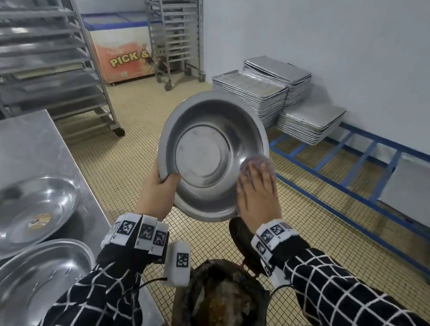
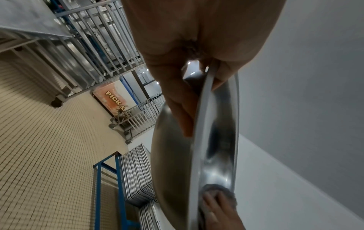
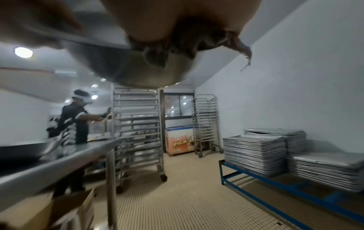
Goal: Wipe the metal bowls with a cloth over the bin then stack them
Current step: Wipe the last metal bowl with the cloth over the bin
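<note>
1. Left hand [image 1: 159,191] gripped the rim of a tilted bowl [image 1: 213,152], thumb inside, fingers [image 2: 185,109] behind, above the bin [image 1: 218,303].
2. Right hand [image 1: 258,193] pressed the cloth [image 1: 258,163] on the bowl's inner wall, fingers extended.
3. Two more bowls [image 1: 23,213] sat on the worktop [image 1: 25,143].

The head camera is looking down from above at the tilted metal bowl [image 1: 213,155]; both wrist cameras are sitting right against it, facing outward, all sharing the freezer [image 1: 121,54] and tray stacks [image 3: 256,152].
</note>
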A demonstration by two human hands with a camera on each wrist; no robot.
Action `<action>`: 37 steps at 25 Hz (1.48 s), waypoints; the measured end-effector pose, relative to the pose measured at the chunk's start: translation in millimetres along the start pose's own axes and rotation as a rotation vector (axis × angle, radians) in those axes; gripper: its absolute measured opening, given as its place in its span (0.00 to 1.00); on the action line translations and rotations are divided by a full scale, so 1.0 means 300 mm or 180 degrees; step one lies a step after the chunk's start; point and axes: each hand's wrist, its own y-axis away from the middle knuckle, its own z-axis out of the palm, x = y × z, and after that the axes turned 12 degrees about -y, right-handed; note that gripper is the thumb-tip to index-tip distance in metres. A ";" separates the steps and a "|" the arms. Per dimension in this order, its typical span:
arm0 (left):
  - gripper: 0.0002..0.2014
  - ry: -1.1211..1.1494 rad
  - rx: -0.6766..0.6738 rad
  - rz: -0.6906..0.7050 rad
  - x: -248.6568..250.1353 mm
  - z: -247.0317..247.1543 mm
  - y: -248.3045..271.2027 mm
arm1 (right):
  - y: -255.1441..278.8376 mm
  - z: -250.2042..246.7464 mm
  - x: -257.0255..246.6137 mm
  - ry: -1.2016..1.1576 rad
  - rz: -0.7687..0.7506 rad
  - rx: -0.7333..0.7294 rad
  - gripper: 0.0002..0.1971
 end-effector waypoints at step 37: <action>0.09 0.0470 0.0093 -0.0681 -0.081 -0.003 -0.057 | -0.013 -0.053 -0.072 -0.3732 0.2003 0.0249 0.10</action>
